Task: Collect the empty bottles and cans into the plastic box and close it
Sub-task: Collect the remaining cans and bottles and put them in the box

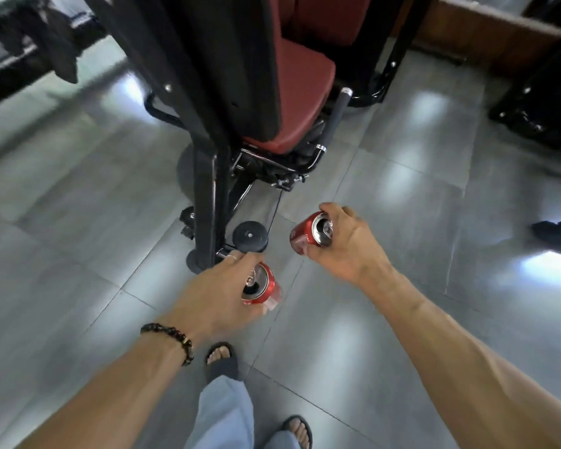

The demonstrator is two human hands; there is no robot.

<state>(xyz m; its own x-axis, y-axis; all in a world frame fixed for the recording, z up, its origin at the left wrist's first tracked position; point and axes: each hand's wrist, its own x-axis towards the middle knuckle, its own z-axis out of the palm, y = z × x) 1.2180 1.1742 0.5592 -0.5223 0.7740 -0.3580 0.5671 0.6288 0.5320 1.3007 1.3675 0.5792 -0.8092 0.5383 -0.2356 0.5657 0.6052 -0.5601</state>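
Legs: pale trouser leg [222, 413] and sandalled feet [221, 358] at bottom edge, standing on grey tiled floor [386, 319]; stance looks mid-step, judged only from one foot ahead of the other.
Left hand [221, 286]: fingers curled over a red can [259, 288], gripping it from above by the rim, opened top facing the camera; bead bracelet [175, 340] on the wrist.
Right hand [344, 244]: wrapped round a second can [311, 233], tilted, mouth toward the camera, thumb and fingers pinching its sides.
Why held so: one can per hand, likely so both go to the box in one trip; open tabs suggest empties.
Gym machine [240, 92]: black frame, red seat, just ahead of the hands; pulley wheel [250, 236] near the left knuckles.
Box: not in view; place unknown.
Hidden: lower part of each can behind fingers; can labels mostly unreadable; edges blurred; dark shape at far right cut off, cannot identify.
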